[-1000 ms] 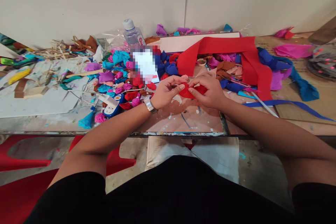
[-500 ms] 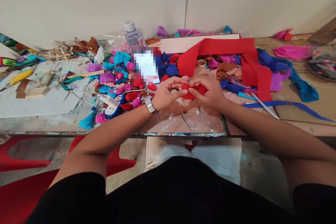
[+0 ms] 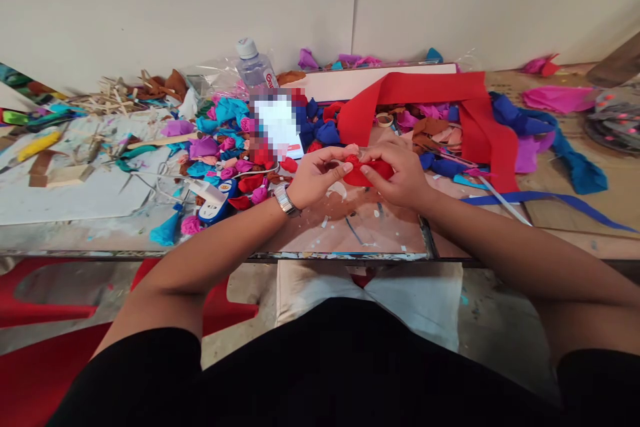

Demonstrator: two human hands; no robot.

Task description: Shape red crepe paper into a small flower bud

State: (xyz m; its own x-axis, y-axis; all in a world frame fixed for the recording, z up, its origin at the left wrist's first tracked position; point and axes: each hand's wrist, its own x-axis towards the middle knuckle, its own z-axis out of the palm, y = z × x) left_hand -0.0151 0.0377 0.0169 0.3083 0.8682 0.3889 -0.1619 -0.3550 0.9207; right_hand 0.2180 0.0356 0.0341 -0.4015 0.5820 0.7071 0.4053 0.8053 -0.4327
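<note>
Both hands meet above the table, fingers pinched on a piece of red crepe paper [image 3: 356,177]. My left hand [image 3: 316,179], with a metal watch [image 3: 285,199] on its wrist, grips the bunched, rolled end between thumb and fingers. From the right, my right hand [image 3: 399,175] pinches the flatter part, which spreads between the two hands. Fingers cover some of the paper. Behind my right hand a long red crepe paper strip [image 3: 415,90] lies folded over the heap.
Left of my hands are many crepe paper flowers [image 3: 203,147], a lit phone [image 3: 277,123], a bottle [image 3: 253,67] and a blue-and-white power strip [image 3: 217,203]. A blue ribbon [image 3: 550,199] and a basket-like dark object [image 3: 617,117] lie right. Wood sticks [image 3: 130,100] sit far left.
My left fingers have shifted slightly left and up along the rolled end, and the red paper between the hands shows a little wider. Other things stay in place.
</note>
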